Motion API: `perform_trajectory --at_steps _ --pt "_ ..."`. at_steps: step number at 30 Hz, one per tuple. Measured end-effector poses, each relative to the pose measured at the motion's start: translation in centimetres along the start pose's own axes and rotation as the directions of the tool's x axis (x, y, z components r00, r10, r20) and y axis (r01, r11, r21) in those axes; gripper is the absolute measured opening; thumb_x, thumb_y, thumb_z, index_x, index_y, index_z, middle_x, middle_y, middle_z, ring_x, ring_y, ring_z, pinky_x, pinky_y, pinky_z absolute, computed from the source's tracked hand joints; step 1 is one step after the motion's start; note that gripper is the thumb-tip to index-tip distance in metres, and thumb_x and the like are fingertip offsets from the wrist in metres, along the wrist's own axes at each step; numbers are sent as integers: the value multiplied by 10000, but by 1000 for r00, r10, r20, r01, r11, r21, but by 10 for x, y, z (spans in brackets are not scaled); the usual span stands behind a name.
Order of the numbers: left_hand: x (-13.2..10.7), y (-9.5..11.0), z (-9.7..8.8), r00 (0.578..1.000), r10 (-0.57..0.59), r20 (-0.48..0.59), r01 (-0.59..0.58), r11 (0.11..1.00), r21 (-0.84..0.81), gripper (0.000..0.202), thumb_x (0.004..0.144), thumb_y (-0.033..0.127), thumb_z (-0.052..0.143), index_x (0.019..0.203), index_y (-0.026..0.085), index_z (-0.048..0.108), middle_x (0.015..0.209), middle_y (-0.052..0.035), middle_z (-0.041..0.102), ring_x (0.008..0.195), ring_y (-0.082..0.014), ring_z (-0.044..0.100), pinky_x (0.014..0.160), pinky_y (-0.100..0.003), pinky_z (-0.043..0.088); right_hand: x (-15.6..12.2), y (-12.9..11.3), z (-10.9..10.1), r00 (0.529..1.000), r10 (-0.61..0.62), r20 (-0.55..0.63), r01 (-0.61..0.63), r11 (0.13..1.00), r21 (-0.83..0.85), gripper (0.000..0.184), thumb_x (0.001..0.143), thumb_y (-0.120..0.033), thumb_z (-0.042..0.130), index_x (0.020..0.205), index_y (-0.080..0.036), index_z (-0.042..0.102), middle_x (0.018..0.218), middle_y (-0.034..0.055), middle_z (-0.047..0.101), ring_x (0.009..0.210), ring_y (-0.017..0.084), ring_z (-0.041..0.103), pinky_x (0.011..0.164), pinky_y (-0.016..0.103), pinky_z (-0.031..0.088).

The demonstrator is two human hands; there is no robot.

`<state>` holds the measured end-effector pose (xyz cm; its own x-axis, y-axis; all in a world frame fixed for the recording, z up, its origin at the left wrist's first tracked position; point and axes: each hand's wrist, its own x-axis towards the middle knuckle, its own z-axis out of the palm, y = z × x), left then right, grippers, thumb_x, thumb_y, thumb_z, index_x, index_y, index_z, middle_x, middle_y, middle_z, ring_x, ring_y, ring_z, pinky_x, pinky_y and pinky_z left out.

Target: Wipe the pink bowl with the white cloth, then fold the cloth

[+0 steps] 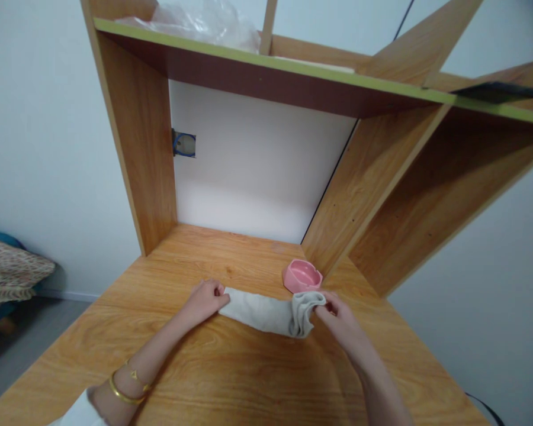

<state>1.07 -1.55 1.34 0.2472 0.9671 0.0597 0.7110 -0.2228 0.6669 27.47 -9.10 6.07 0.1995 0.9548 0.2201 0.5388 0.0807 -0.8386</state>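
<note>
As it lies flat, the cloth (266,312) spans left hand (205,299) to right hand (340,319).

Left hand (205,299) curled knuckles-up, right hand (339,315) pinching — fingers closed, forearms converging

Left forearm: gold bangle (123,393) and thin gold chain bracelet (137,375) at the wrist, white sleeve (80,412) edge below. Right forearm bare; no rings discernible on the hands.
</note>
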Motion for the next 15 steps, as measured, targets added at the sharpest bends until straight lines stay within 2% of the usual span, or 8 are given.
perform_trajectory --at_steps 3,5,7,9,12,15 --pt "2 -2 -3 998 2 57 1 999 -47 153 682 262 410 589 169 489 570 17 502 581 -144 495 516 -220 320 -6 9 -1 981 150 121 -171 966 192 147 576 -292 466 619 -190 562 547 -26 516 523 129 442 507 233 331" --pt "2 -4 -5 996 3 88 3 998 -67 184 700 285 380 592 171 477 558 26 485 561 -136 488 497 -213 321 -10 17 2 963 195 183 -244 923 299 147 587 -302 491 625 -184 568 538 -23 538 517 132 470 518 238 354" --pt "2 -6 -6 995 -4 102 10 998 -63 196 706 298 371 590 174 470 550 29 477 550 -136 482 492 -216 319 -13 28 5 952 207 227 -276 900 336 158 590 -309 512 637 -176 583 585 -2 586 553 149 514 541 251 382" --pt "1 -6 -8 995 -22 96 26 999 -33 171 691 294 395 588 177 467 546 25 478 549 -144 476 499 -228 315 -13 41 6 948 202 246 -272 915 297 171 580 -303 519 663 -175 596 645 18 620 595 169 547 560 267 406" --pt "0 -5 -10 998 -55 20 54 997 51 84 642 258 468 648 175 479 605 5 504 623 -175 482 568 -259 324 -11 64 0 970 191 153 -214 966 148 255 560 -294 511 770 -189 609 748 35 644 677 195 578 613 296 439" --pt "-1 -4 -11 989 33 -142 -10 987 162 129 656 232 493 769 171 499 759 -28 543 756 -204 481 679 -296 335 -9 84 -11 980 191 -50 -192 981 -28 313 614 -332 470 859 -191 606 860 66 645 766 207 590 702 326 446"
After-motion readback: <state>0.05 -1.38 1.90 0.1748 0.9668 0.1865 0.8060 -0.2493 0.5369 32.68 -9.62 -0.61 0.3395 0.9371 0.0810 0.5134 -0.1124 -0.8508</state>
